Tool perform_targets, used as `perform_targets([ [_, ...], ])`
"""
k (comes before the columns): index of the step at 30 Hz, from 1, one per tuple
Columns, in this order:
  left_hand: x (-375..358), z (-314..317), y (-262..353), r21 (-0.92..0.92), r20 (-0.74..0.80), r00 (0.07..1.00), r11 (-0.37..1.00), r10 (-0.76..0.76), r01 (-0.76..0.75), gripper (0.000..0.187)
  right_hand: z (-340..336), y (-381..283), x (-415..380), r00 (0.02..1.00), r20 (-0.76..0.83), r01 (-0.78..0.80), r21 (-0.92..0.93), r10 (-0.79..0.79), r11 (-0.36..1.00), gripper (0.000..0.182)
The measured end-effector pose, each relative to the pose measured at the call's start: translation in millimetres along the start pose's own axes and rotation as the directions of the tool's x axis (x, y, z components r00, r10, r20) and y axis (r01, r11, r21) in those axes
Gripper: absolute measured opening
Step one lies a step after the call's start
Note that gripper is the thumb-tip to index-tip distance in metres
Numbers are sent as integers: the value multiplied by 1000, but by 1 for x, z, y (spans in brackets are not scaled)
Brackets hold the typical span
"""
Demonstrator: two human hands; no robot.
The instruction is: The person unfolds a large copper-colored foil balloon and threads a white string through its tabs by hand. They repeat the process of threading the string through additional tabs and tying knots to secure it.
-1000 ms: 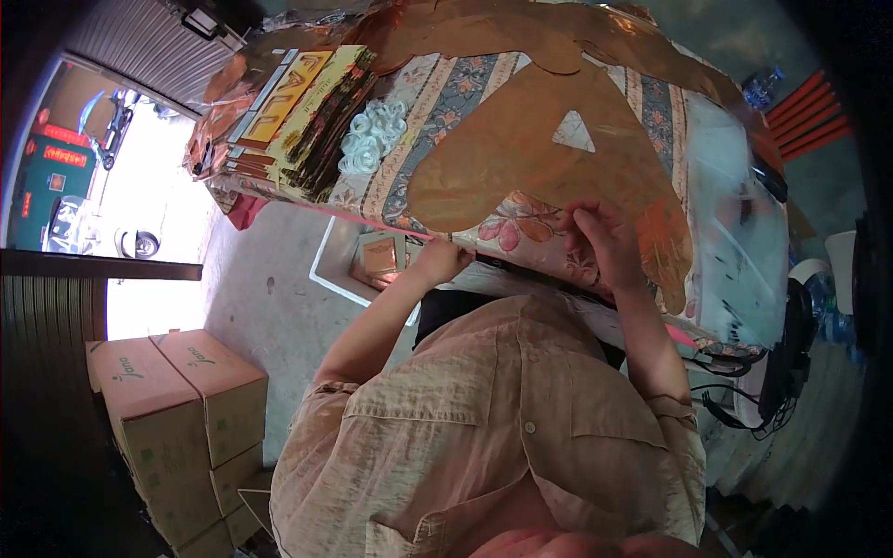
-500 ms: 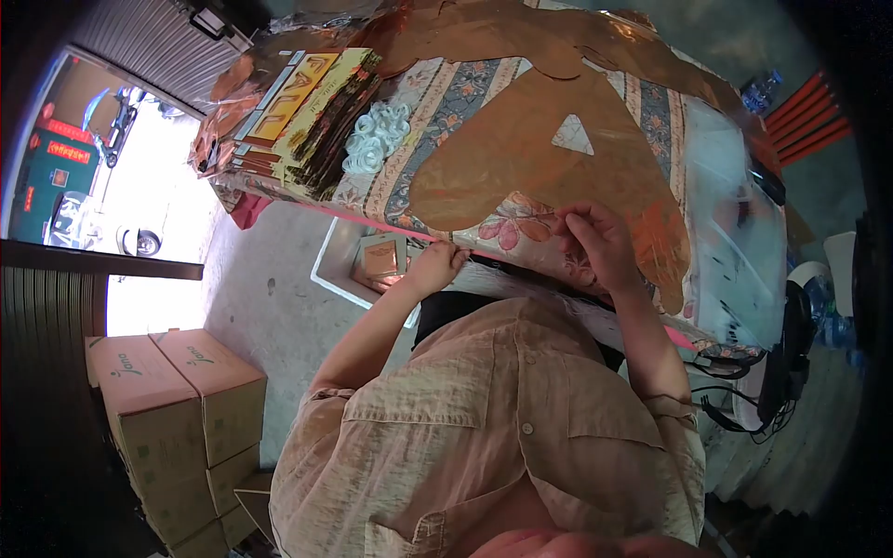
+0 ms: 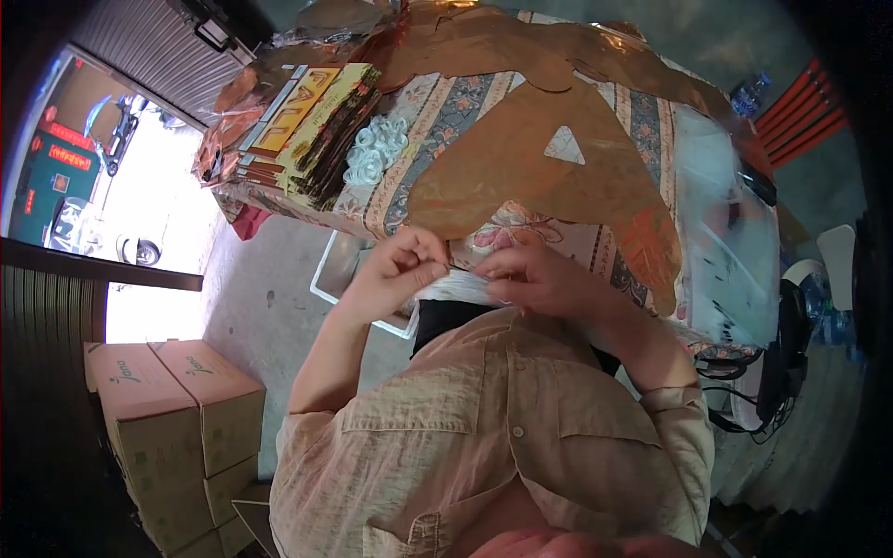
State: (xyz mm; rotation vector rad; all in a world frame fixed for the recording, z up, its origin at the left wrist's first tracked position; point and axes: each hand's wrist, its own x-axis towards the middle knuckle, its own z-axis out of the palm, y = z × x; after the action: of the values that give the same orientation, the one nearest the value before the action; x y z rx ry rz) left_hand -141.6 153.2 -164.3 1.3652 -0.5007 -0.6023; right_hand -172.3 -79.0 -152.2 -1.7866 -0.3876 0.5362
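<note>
My left hand (image 3: 400,270) and my right hand (image 3: 535,274) are close together just in front of my chest, at the near edge of the table. Both pinch a white ribbon-like strip (image 3: 456,286) that runs between them; its far end is hidden under my fingers. Just beyond the hands a large copper foil letter A (image 3: 521,167) lies flat on the floral tablecloth (image 3: 437,102). More copper foil shapes (image 3: 493,42) cover the far part of the table.
White ribbon rosettes (image 3: 377,149) and a stack of printed packets (image 3: 307,112) sit at the table's left. A white tray (image 3: 327,279) is on the floor below the edge. Cardboard boxes (image 3: 177,400) stand at left, cables (image 3: 744,367) hang at right.
Both hands left the table edge and the foil letter and came together toward my chest, now gripping the white strip between them.
</note>
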Motion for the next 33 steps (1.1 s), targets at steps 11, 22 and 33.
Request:
perform_targets([
  [11, 92, 79, 63, -63, 138, 944, 954, 300, -293, 21, -69, -133, 16, 620, -249, 519, -582, -744, 626, 15],
  [22, 24, -26, 134, 685, 67, 993, 728, -94, 23, 22, -231, -121, -165, 79, -610, -58, -792, -788, 608, 25],
  [33, -73, -125, 166, 622, -235, 934, 780, 270, -69, 24, -220, -77, -267, 230, -840, -527, -532, -492, 662, 46],
])
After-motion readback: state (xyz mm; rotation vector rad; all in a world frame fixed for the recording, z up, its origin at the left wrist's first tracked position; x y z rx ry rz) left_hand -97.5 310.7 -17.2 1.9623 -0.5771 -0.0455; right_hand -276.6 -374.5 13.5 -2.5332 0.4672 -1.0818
